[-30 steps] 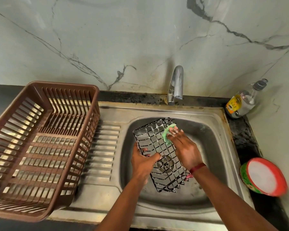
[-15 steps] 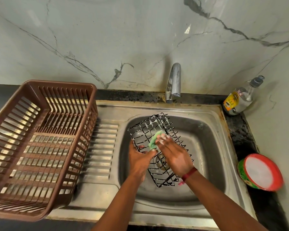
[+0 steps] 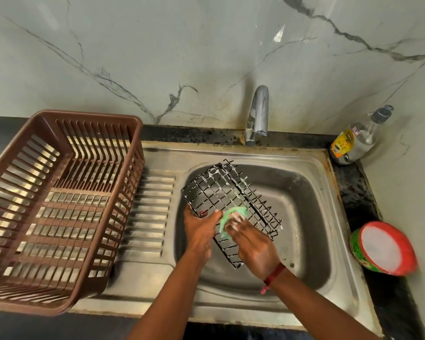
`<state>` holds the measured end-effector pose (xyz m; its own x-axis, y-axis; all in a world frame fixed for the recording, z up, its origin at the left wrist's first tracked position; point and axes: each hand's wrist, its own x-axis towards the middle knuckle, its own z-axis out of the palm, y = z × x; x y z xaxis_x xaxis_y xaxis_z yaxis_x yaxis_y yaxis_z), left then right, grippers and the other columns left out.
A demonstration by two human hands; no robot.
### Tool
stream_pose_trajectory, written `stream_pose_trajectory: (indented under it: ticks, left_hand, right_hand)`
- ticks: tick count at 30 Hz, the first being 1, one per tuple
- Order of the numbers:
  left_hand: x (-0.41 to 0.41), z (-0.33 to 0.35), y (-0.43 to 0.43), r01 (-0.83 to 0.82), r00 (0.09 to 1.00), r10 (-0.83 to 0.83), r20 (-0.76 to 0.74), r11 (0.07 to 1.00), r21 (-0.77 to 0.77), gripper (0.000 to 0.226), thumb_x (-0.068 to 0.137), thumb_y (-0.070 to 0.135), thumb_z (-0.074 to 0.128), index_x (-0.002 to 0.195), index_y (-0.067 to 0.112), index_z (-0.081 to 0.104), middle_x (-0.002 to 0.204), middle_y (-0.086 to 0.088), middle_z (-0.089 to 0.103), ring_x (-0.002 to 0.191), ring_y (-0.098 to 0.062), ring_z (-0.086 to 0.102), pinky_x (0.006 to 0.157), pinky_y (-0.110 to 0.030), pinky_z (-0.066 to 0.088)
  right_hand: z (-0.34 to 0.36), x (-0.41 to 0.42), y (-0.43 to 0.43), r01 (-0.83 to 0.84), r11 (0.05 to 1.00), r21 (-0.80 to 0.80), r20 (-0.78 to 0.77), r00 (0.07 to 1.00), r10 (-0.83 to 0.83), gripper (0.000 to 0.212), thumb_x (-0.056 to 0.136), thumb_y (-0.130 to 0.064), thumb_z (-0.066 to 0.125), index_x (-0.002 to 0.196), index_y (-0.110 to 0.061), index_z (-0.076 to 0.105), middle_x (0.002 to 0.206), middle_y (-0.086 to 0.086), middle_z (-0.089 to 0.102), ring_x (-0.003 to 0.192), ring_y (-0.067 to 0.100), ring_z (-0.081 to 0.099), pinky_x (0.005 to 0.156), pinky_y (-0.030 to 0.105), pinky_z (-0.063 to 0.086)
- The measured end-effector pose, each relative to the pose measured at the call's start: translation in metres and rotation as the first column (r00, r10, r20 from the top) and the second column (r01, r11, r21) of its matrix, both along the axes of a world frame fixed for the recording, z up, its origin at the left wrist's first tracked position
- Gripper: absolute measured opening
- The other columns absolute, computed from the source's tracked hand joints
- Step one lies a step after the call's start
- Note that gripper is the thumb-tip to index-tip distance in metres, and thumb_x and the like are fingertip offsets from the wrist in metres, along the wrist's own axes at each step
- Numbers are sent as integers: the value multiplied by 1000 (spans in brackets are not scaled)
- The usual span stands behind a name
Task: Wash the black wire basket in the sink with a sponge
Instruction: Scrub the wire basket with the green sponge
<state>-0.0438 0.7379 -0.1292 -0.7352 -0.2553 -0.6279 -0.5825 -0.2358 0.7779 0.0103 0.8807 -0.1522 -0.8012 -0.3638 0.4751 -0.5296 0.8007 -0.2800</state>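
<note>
Your left hand (image 3: 201, 229) grips the black wire basket (image 3: 221, 187); right hand (image 3: 254, 249) presses sponge (image 3: 227, 217), pinch unclear. Probably light, stiff, soap-slick: hold its rim.

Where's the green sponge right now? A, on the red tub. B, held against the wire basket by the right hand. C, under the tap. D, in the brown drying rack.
B: the right hand holds the green sponge against the black wire basket, which the left hand grips in the sink.

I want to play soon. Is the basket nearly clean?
Partly. Suds already coat the far end of the black wire basket. The left hand holds it while the right hand rubs the green sponge on its near part. Rinsing is left: the tap is off.
</note>
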Motion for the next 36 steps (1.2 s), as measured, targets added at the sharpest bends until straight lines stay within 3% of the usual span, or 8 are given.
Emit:
stream_pose_trajectory:
  ticks: [2, 5, 10, 14, 21, 28, 31, 36]
  left_hand:
    - [1, 0, -2, -37, 999, 37, 0, 999, 32, 113, 60, 18, 95, 155, 26, 35, 147, -10, 57, 126, -30, 62, 107, -53, 52]
    - [0, 1, 0, -52, 999, 52, 1, 999, 6, 112, 68, 10, 93, 160, 21, 30, 151, -7, 50, 136, -28, 51, 117, -52, 41]
    - [-3, 2, 0, -49, 999, 49, -20, 999, -5, 113, 64, 15, 96, 158, 28, 33, 151, -9, 53, 135, -31, 54, 114, -59, 44]
    - [-3, 1, 1, -67, 998, 67, -14, 998, 2, 111, 71, 9, 91, 161, 24, 28, 153, -10, 49, 137, -32, 51, 116, -59, 41]
    - [-12, 2, 0, -115, 993, 114, -34, 993, -18, 106, 70, 10, 92, 157, 25, 33, 148, -11, 55, 132, -32, 55, 113, -58, 45]
    - [-9, 3, 0, -107, 994, 107, -11, 994, -24, 122, 70, 11, 93, 164, 35, 19, 161, -12, 41, 143, -34, 45, 117, -60, 39]
    - [-8, 3, -2, -113, 994, 112, -12, 993, -17, 121, 71, 9, 92, 165, 31, 19, 159, -12, 43, 141, -33, 48, 117, -58, 40]
    - [-5, 5, 0, -108, 994, 108, 4, 994, -29, 121, 71, 10, 92, 165, 31, 18, 162, -12, 39, 141, -33, 47, 115, -59, 43]
  right_hand:
    - [5, -1, 4, -63, 996, 70, -67, 995, 68, 45, 97, 3, 27, 109, -5, 71, 114, 13, 69, 108, 25, 66, 89, 40, 55]
    - [10, -15, 20, -68, 989, 129, -62, 995, 76, 30, 87, 3, 51, 110, -7, 68, 114, 12, 69, 108, 25, 66, 87, 38, 57]
    - [12, -45, 57, 156, 985, 78, 88, 983, -162, 59, 57, 21, 58, 106, -8, 70, 118, 16, 67, 108, 32, 65, 78, 46, 59]
    - [20, -47, 55, 186, 982, 41, 124, 974, -190, 65, 43, 24, 64, 101, -3, 72, 108, 19, 70, 98, 32, 69, 72, 45, 60]
    - [8, 7, 14, 82, 995, -59, -8, 997, -83, 46, 70, 8, 42, 102, -4, 73, 106, 15, 71, 96, 26, 70, 81, 35, 58]
    - [1, 12, 34, 80, 992, 99, -115, 991, -69, 52, 90, 7, 23, 103, -1, 73, 115, 16, 68, 109, 27, 65, 98, 40, 49]
    - [-2, -5, 59, 215, 974, 66, -29, 977, -213, 49, 72, 11, 35, 104, -1, 69, 115, 19, 67, 109, 32, 64, 101, 43, 46]
    - [-1, -21, 76, 347, 938, 14, 191, 920, -343, 64, 42, 26, 62, 100, -1, 72, 105, 19, 71, 97, 31, 70, 84, 46, 56]
